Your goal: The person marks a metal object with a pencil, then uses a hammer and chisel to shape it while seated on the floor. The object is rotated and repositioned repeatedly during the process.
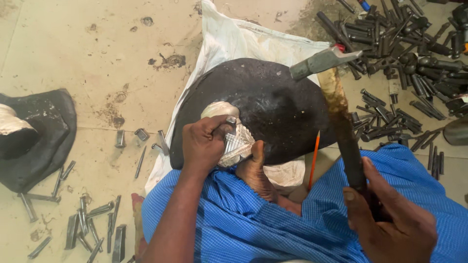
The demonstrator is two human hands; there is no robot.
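Two bare hands are at work over a dark rounded block [273, 104] resting on a white sack [234, 39] on the floor. The left hand [204, 146] is clamped around a small metal punch [231, 122], pressing it onto a silvery sheet-metal piece [234, 141] on the block's near edge, beside a bare foot [256, 170]. The right hand [390, 219] grips a raised hammer [336, 92], near scattered punches [404, 48].

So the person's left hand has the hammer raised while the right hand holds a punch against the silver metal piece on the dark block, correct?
Not quite: the hands are swapped. In the head view, the right hand raises the hammer, and the left hand holds the punch against the silver metal piece on the dark block.
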